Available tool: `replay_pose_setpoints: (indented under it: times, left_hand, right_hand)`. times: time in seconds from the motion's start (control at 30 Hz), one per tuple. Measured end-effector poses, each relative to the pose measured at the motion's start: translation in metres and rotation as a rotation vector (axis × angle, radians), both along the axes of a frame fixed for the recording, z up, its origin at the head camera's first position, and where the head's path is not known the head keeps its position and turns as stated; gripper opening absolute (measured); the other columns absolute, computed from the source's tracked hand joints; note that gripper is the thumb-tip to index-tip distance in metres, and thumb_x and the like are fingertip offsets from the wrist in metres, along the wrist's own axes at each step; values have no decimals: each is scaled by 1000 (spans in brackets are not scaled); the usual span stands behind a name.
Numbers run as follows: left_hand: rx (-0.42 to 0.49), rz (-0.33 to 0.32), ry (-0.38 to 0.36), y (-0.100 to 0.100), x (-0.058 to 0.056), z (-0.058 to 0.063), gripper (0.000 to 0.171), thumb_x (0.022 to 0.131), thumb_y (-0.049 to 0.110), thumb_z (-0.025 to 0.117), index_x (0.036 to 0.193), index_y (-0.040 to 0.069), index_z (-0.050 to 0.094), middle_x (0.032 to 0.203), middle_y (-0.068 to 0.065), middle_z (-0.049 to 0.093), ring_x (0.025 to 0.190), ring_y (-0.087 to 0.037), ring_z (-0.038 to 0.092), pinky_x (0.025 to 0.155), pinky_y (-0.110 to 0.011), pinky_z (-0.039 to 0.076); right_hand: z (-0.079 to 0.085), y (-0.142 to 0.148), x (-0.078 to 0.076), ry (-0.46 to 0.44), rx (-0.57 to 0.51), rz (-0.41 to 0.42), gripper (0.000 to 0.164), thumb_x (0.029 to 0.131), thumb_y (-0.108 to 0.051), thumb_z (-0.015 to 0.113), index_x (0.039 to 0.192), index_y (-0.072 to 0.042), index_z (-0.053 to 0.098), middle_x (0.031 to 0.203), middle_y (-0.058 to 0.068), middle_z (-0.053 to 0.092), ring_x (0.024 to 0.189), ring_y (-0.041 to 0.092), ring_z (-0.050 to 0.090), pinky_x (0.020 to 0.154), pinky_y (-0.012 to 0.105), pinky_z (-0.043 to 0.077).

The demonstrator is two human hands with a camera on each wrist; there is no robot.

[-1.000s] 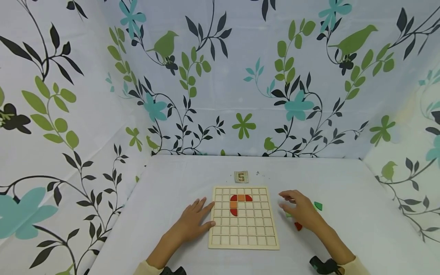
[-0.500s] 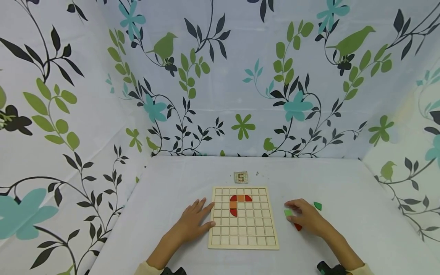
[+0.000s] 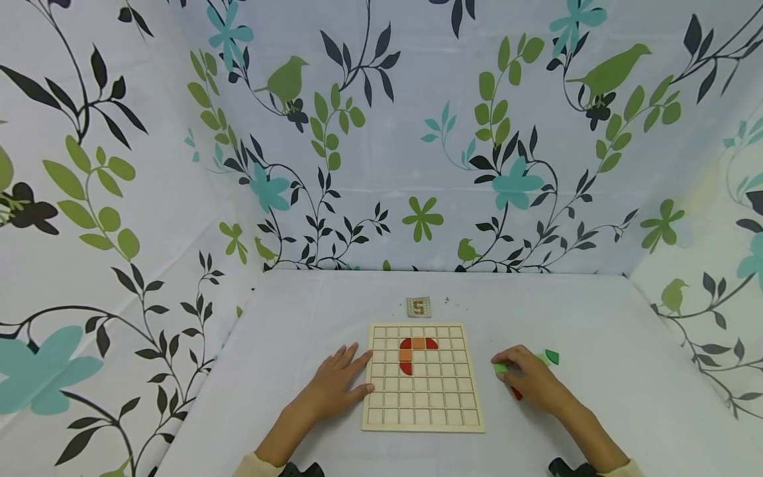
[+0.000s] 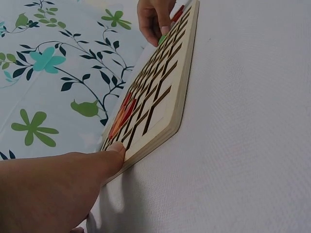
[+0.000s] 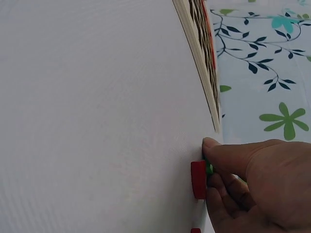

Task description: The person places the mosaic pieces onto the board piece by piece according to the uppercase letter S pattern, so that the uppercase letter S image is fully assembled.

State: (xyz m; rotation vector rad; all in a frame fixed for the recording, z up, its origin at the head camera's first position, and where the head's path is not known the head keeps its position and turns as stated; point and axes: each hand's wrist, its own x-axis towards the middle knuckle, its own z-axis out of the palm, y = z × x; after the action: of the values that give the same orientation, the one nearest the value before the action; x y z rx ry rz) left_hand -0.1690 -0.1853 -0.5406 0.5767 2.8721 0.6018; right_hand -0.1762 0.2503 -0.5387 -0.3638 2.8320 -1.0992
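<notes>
My left hand lies with spread, straight fingers at the left edge of a wooden grid board; its thumb rests on the rim. Set in the grid are red curved tiles and orange square tiles, forming a bent line. To the right of the board, my right hand pinches a light green tile between thumb and fingers, low at the table. A red tile lies right beside those fingertips in the right wrist view, partly covered by the hand in the head view.
A dark green tile and another light green tile lie just beyond my right hand. Behind the board is a small card marked with an S-like figure. A patterned curtain backs the white table.
My right hand has moved away from beside the board, back toward the right, and its fingers have closed on the light green tile. The left hand and board stay in place.
</notes>
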Motion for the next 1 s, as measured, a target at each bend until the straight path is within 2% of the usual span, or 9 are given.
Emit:
replay_pose_setpoints:
  times: [0.27,0.5,0.7,1.0]
  left_hand:
    - [-9,3,4,-1,-1,-1,71,104,56,59,165,24,40,173,-17,28,160,-45,23,125,-68,23]
    - [2,9,-7,0,0,-2,72,104,56,60,164,23,41,173,-17,28,160,-44,23,125,-68,23]
    - [4,9,-3,1,1,-1,71,104,55,60,164,23,41,173,-17,29,160,-45,23,125,-68,23]
    - [-2,21,-9,1,2,-1,72,104,57,59,165,24,40,173,-16,27,160,-43,22,126,-68,22]
  right_hand:
    - [0,-7,-2,59,57,-24,24,97,-8,76,121,-8,73,119,5,67,120,30,66,104,52,54]
    - [2,-17,-12,124,119,-32,23,97,-5,75,120,-3,71,115,8,67,114,30,66,102,52,55]
    - [3,-26,-24,136,103,-26,22,95,-3,75,117,1,71,109,10,67,105,27,65,96,50,56]
    - [-1,-38,-38,115,62,-35,22,97,-5,75,117,1,71,110,11,66,103,25,63,94,48,55]
